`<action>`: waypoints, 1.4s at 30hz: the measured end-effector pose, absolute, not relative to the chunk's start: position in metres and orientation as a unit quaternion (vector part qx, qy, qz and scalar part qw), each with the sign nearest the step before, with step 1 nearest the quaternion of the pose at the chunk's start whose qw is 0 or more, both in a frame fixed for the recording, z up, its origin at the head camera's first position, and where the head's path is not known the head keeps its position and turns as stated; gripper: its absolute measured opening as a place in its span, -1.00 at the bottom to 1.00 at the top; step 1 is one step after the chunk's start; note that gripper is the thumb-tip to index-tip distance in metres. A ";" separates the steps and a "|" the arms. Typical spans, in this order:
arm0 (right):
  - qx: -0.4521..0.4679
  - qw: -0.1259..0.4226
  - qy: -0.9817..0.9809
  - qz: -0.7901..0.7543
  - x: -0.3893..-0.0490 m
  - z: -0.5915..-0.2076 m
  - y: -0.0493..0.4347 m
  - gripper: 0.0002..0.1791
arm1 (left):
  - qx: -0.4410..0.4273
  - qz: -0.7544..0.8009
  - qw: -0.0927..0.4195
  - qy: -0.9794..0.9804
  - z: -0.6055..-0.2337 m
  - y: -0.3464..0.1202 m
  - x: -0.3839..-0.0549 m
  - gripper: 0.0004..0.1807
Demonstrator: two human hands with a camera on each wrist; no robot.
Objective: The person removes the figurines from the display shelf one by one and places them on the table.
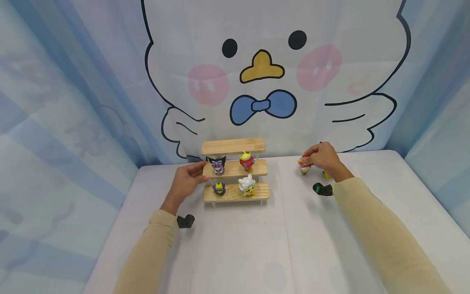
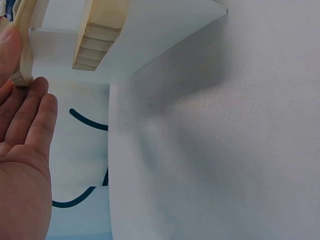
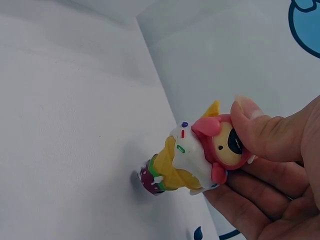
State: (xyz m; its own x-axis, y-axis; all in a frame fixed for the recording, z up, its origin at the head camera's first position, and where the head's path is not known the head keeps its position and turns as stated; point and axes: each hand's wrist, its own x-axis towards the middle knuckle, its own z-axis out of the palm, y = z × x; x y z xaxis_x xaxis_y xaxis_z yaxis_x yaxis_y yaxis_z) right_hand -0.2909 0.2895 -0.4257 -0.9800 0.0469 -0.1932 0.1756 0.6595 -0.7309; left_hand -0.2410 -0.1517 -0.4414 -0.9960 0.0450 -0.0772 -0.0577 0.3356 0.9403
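In the head view, my left hand point(image 1: 187, 181) grips the left end of the middle plank of a three-tier wooden display shelf point(image 1: 235, 145). The left wrist view shows the thumb over that plank point(image 2: 22, 50) and fingers beneath its end. To the right of the shelf, my right hand point(image 1: 323, 157) pinches a small toy figurine point(image 1: 304, 166) by its head. Seen from the right wrist, this figurine point(image 3: 192, 155) has a pink hood, a white ice-cream body with sprinkles, and a purple and green bottom. It is tilted, its bottom end close to the white tabletop.
A black-eared figurine point(image 1: 218, 165) and a red-suited one point(image 1: 246, 161) stand on the middle tier. On the bottom tier are a purple-yellow figurine point(image 1: 219, 188) and a white fluffy one point(image 1: 247, 185). Something yellow point(image 1: 326, 174) shows beside the right wrist. A printed curtain point(image 1: 264, 134) hangs behind.
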 end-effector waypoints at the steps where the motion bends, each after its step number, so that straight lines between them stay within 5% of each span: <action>1: 0.065 0.080 0.907 -0.409 -0.291 -0.425 0.289 -0.64 | -0.004 0.576 0.045 0.816 -0.442 -0.152 -0.241 -0.30; 42: 0.065 0.083 0.900 -0.422 -0.283 -0.430 0.290 -0.64 | -0.005 0.566 0.047 0.823 -0.443 -0.151 -0.242 -0.30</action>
State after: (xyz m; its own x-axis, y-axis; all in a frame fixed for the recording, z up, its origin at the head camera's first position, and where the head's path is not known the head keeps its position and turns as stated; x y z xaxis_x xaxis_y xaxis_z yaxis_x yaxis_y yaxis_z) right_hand -0.2834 0.2903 -0.4300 -0.9776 0.0466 -0.2050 0.1874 0.6354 -0.7491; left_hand -0.2417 -0.1514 -0.4426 -0.9955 0.0444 -0.0838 -0.0623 0.3601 0.9308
